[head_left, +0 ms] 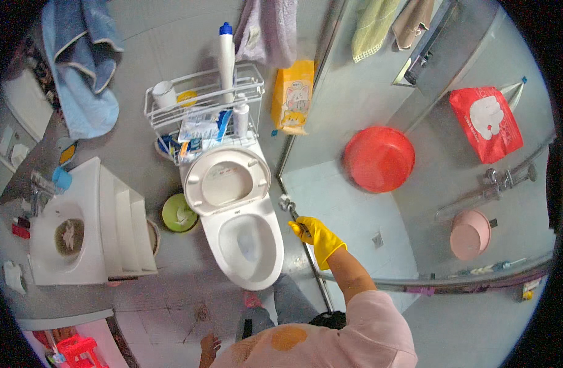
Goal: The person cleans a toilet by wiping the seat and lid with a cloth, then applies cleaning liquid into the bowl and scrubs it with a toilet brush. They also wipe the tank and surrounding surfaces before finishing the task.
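My right hand (pixel 316 238), in a yellow rubber glove, is closed round the dark handle of a brush-like tool (pixel 286 202) with a whitish head. That head is beside the shower's glass edge, to the right of the toilet (pixel 257 245). The white toilet stands in front of me with its lid (pixel 197 191) and seat raised; its bowl is exposed. Low by my body, my bare left hand (pixel 210 349) hangs with its fingers apart, holding nothing. The tool's exact kind is too small to make out.
A white wire rack (pixel 166 109) with bottles and packets stands behind the toilet. To the left are a green bowl (pixel 178 214) and a washbasin (pixel 88 257). Beyond the glass are a red basin (pixel 379 159) and a pink bucket (pixel 469 236). A yellow bag (pixel 292 98) hangs on the wall.
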The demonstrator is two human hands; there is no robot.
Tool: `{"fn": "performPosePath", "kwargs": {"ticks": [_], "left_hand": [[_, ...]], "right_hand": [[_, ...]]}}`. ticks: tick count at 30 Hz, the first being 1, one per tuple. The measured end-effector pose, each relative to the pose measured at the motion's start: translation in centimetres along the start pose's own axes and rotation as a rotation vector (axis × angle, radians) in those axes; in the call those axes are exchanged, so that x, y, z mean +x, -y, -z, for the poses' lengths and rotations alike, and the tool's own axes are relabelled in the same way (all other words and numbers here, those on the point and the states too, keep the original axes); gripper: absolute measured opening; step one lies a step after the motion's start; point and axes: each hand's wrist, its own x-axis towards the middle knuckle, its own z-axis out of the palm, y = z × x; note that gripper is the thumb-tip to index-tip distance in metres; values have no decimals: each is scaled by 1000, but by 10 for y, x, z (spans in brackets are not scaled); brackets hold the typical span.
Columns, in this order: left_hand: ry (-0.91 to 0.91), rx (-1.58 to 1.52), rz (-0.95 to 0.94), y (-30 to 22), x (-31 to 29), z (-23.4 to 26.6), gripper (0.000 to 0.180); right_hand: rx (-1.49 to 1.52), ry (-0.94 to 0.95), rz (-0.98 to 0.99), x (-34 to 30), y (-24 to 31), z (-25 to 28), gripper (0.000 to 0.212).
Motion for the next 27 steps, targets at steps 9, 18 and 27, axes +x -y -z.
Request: {"fn": "performPosePath", "kwargs": {"ticks": [9,18,27], "left_hand": [[123,-25,-105,-13,-6,-91,29],[238,1060,-597,-3,32,-153,35],[154,86,-36,-32,43,-188,37]], "right_hand": [[295,223,-113,188,108,-19,28],[-434,217,547,335,160,-79,20],[-627,-44,575,469,216,-60,26]]}}
